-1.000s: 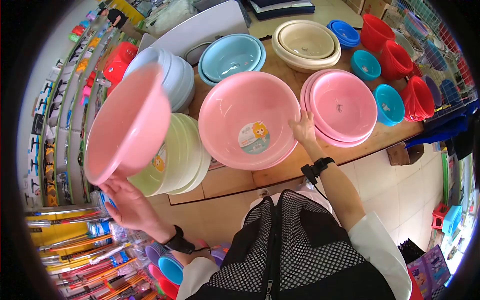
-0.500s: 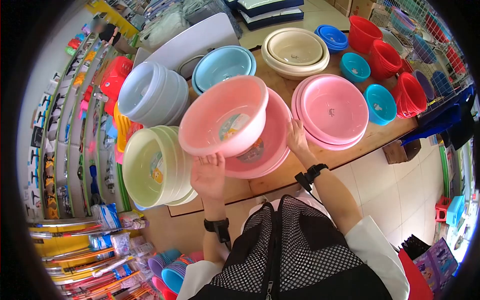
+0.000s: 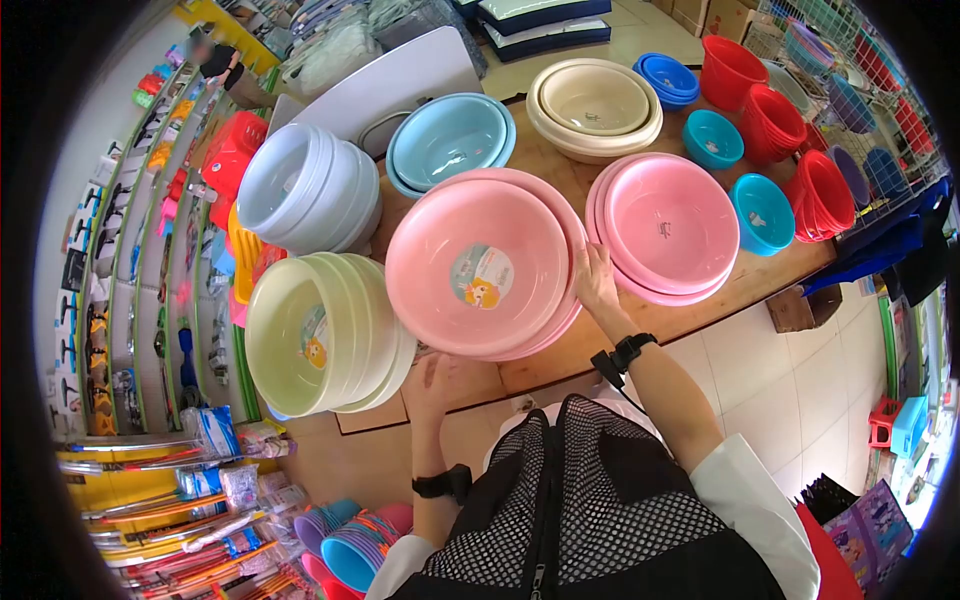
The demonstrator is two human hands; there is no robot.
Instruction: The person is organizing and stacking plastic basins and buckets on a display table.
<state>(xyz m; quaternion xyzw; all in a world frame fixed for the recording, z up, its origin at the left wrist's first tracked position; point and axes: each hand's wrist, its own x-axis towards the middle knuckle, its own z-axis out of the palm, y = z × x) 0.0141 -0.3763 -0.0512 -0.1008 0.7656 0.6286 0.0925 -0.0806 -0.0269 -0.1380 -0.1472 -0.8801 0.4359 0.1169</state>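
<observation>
Pink basins (image 3: 430,240) with a cartoon sticker in the top one lie nested on the wooden table, near its front edge. My right hand (image 3: 597,278) touches the right rim of this stack, fingers along the edge, the far fingertips partly hidden. Just below the lower left of the stack is my left hand (image 3: 428,388), blurred, its fingers apart and nothing in it. To the left stand tilted light green basins (image 3: 290,370); to the right, a second pink stack (image 3: 665,225) sits close to my right hand.
Light blue basins (image 3: 275,185), a blue pair (image 3: 450,140) and cream basins (image 3: 595,97) stand behind. Teal bowls (image 3: 763,215) and red buckets (image 3: 824,190) are at the right. A person (image 3: 222,68) stands far left beside shelves.
The top pink basin, tilted and raised before, now lies down in the pink stack. My left hand has come off its rim and moved lower. My right hand stays at the stack's right rim.
</observation>
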